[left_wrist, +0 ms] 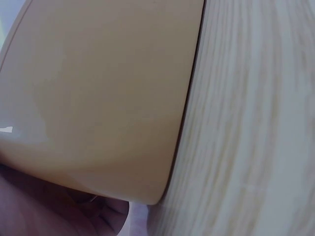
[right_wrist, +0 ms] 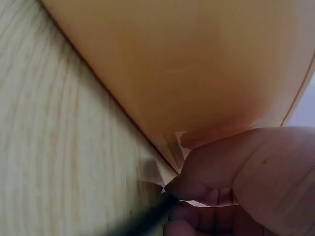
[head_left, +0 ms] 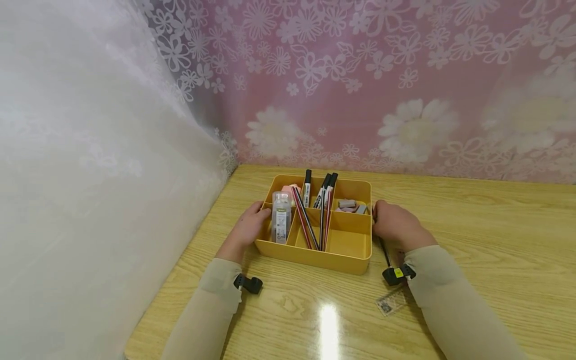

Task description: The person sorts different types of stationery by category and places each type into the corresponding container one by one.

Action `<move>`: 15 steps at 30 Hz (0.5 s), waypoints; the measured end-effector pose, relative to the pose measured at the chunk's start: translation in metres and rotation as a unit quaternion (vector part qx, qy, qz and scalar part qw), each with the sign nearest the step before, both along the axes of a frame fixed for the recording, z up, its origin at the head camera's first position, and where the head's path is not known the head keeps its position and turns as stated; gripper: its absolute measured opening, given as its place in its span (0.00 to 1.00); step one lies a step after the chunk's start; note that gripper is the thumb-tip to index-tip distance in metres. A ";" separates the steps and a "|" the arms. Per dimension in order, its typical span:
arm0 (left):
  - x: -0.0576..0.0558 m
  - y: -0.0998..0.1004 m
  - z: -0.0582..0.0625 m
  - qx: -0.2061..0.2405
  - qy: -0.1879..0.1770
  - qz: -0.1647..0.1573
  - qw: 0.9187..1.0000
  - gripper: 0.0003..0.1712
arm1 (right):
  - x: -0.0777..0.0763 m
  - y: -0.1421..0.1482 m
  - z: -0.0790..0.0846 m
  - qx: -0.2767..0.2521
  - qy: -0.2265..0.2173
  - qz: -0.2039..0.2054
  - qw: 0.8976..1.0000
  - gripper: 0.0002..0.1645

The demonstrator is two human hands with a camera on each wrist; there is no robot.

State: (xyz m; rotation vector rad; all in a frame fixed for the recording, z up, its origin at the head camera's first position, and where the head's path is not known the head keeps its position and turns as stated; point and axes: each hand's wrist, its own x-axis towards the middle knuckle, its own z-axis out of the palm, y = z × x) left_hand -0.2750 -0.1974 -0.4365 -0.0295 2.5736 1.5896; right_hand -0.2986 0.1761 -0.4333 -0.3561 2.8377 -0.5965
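Observation:
A yellow divided desk organizer [head_left: 315, 255] stands on the wooden table. In its compartments are a clear plastic case with a label [head_left: 281, 220], striped pencils [head_left: 310, 230], black-capped markers [head_left: 307, 187], a pink item [head_left: 291, 189] and grey-white eraser-like pieces [head_left: 347, 203]. My left hand [head_left: 249, 225] grips the organizer's left side, its thumb by the rim. At the right wall, my right hand [head_left: 396, 225] pinches a dark thin stick [right_wrist: 147, 216] between thumb and fingers; its exact kind is unclear. That hand lies against or very near the organizer's wall.
A clear ruler-like strip [head_left: 391, 301] lies on the table [head_left: 288, 320] beneath the right forearm. Each wrist carries a small black camera. Behind the table hangs a pink flowered curtain [head_left: 324, 100], and a white sheet [head_left: 90, 175] hangs along the left edge.

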 end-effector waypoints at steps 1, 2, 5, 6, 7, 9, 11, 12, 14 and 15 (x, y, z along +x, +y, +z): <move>0.000 0.000 0.000 0.001 0.001 -0.001 1.000 0.29 | 0.000 0.000 0.001 0.000 -0.001 -0.001 1.000 0.25; 0.000 0.000 0.000 0.001 0.001 -0.002 1.000 0.29 | 0.000 0.001 0.001 -0.001 -0.003 -0.002 1.000 0.24; -0.001 0.000 0.000 0.002 -0.001 -0.002 1.000 0.29 | -0.002 0.005 0.003 -0.011 -0.008 -0.012 1.000 0.21; -0.001 0.000 0.000 0.001 -0.002 -0.002 1.000 0.29 | -0.003 0.008 0.004 -0.018 -0.010 -0.017 1.000 0.21; -0.001 0.000 0.000 0.001 -0.003 -0.002 1.000 0.29 | -0.005 0.010 0.005 -0.027 -0.009 -0.022 0.999 0.23; -0.002 0.001 0.000 -0.001 -0.003 -0.001 1.000 0.29 | -0.006 0.014 0.010 -0.052 -0.007 -0.030 0.998 0.27; -0.002 0.001 0.000 -0.004 -0.002 0.000 1.000 0.29 | -0.007 0.017 0.016 -0.080 -0.006 -0.037 0.996 0.33; -0.002 0.000 0.000 -0.005 -0.001 0.000 1.000 0.29 | -0.007 0.019 0.020 -0.093 -0.004 -0.039 0.995 0.35; -0.002 0.000 0.000 -0.005 0.000 0.000 1.000 0.29 | -0.005 0.020 0.028 -0.118 0.002 -0.042 0.992 0.37; -0.002 0.000 0.000 -0.004 -0.001 0.000 1.000 0.29 | -0.003 0.020 0.033 -0.128 0.006 -0.042 0.991 0.37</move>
